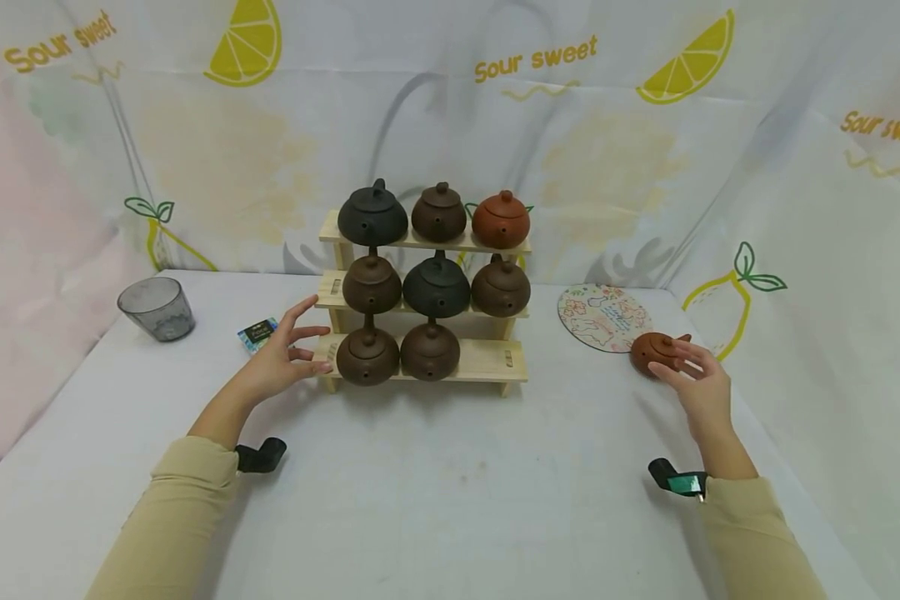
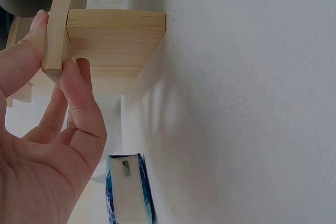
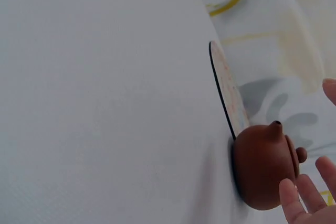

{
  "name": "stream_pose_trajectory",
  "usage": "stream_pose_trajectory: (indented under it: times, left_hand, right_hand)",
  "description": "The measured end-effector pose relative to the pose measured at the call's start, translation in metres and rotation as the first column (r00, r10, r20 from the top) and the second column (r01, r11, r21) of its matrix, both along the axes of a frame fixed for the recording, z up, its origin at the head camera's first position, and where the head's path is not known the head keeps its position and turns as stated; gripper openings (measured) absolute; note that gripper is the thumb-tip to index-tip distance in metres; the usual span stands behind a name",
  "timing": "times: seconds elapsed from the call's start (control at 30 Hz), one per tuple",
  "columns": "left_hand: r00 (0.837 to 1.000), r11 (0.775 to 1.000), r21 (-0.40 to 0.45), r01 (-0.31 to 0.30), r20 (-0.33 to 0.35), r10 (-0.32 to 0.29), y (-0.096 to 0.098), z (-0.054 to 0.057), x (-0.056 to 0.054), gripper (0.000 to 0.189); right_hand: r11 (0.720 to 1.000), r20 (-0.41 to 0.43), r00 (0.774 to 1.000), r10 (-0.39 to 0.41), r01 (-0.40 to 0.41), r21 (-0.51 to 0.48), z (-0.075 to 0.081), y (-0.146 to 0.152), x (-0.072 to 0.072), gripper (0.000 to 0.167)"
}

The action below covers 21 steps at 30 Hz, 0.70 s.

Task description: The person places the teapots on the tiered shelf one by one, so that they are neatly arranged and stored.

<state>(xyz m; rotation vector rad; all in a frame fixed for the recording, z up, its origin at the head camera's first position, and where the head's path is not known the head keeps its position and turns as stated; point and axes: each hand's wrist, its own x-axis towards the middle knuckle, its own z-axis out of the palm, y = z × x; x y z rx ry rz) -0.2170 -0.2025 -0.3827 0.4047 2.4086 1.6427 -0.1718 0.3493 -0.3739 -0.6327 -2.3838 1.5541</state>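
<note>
A stepped wooden display rack (image 1: 487,358) stands mid-table with small clay teapots on its three tiers. My left hand (image 1: 281,358) pinches the left end of its lowest board (image 2: 55,51), thumb on top and fingers beneath, as the left wrist view shows. On that board sit two brown teapots (image 1: 430,350), leaving its right part bare. Far to the right, a reddish-brown teapot (image 1: 651,354) rests on the table. My right hand (image 1: 705,392) is beside it with fingers spread; in the right wrist view the fingertips (image 3: 289,190) overlap its side, and contact is unclear.
A round patterned mat (image 1: 596,317) lies beside the reddish-brown teapot, close to the back cloth. At the far left stands a grey glass cup (image 1: 157,308). A small blue packet (image 1: 257,333) lies behind my left hand, near the rack.
</note>
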Motion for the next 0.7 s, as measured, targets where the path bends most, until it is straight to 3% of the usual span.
stream_pose_trajectory:
  times: [0.13, 0.27, 0.7]
  left_hand:
    - [1.0, 1.0, -0.004, 0.0, -0.001, 0.0, 0.0, 0.001, 0.001, 0.101]
    - [1.0, 1.0, -0.007, -0.004, 0.004, 0.004, 0.001, 0.002, 0.002, 0.1]
    - [1.0, 1.0, -0.025, -0.014, 0.005, 0.014, 0.001, 0.002, 0.002, 0.1]
  right_hand:
    - [0.999, 0.033, 0.998, -0.046, 0.046, -0.014, 0.0, 0.003, -0.007, 0.062]
    - [0.999, 0.062, 0.997, -0.042, 0.043, -0.003, -0.003, 0.008, -0.015, 0.067]
    - [0.996, 0.116, 0.99, 0.082, -0.077, -0.045, -0.012, 0.016, -0.035, 0.082]
